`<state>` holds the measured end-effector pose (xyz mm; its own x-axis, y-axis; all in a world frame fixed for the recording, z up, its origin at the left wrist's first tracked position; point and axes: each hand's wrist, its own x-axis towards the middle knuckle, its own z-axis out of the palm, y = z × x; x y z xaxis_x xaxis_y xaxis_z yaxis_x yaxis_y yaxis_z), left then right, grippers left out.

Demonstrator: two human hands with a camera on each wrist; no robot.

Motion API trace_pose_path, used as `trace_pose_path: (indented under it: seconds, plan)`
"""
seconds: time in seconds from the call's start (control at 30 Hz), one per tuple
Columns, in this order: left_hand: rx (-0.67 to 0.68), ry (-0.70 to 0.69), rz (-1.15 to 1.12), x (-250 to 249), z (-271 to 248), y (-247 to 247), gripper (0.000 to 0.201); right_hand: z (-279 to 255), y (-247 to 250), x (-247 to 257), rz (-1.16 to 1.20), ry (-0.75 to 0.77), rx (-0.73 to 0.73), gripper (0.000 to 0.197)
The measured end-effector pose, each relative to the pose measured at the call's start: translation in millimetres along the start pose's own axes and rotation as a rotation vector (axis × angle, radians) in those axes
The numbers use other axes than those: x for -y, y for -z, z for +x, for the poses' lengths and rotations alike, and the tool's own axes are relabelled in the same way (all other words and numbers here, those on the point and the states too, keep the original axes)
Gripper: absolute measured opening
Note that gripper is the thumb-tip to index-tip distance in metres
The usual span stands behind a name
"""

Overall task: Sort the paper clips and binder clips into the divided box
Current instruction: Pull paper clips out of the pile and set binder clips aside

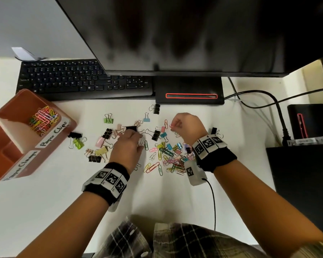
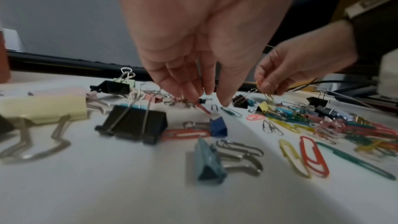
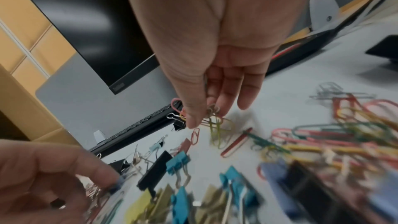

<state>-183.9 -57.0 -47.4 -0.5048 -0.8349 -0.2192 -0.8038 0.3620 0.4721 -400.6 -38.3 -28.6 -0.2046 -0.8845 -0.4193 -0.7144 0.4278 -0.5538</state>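
An orange divided box (image 1: 69,125) stands at the left; its "Paper Clips" compartment holds coloured paper clips (image 1: 44,120). Binder clips (image 1: 101,144) lie scattered mid-table, with a heap of loose paper clips (image 1: 172,161) to their right. My left hand (image 1: 141,144) reaches down among them; in the left wrist view its straight fingertips (image 2: 193,94) touch a red paper clip (image 2: 204,109), thumb apart. My right hand (image 1: 172,125) hovers just above the table and pinches a small bunch of paper clips (image 3: 215,120) between thumb and fingers.
A black keyboard (image 1: 73,81) and the monitor's base (image 1: 189,90) line the back, under the dark monitor (image 1: 175,34). Cables (image 1: 259,97) run to black equipment (image 1: 302,164) on the right. A thin wire (image 1: 213,202) trails from my right wrist.
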Motion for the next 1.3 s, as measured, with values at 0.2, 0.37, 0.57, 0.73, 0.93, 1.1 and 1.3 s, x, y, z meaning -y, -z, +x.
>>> trace_pose_path:
  seconds: [0.2, 0.37, 0.57, 0.73, 0.93, 1.1, 1.3]
  plan:
    - [0.001, 0.011, -0.029, -6, 8, -7, 0.012, 19, -2, 14, -0.078, 0.009, 0.065, 0.031]
    - [0.045, 0.022, -0.027, -7, 11, -7, 0.015, 26, -9, 15, -0.138, 0.014, 0.094, 0.026]
    - [0.094, 0.05, -0.04, 6, 9, -2, 0.005, 14, -11, 4, -0.122, 0.031, 0.027, 0.021]
    - [0.057, 0.026, 0.014, 10, 6, -1, 0.014, -4, -8, -8, -0.121, 0.146, 0.068, 0.026]
    - [0.093, -0.12, 0.067, 8, -1, -3, 0.005, -9, -7, -13, -0.195, 0.183, 0.135, 0.035]
    - [0.232, -0.173, 0.063, -7, 5, -1, 0.041, -6, -7, -7, -0.238, 0.155, 0.142, 0.032]
    - [0.149, -0.118, 0.087, -9, 15, -2, 0.008, -1, -6, -4, -0.208, 0.042, 0.165, 0.027]
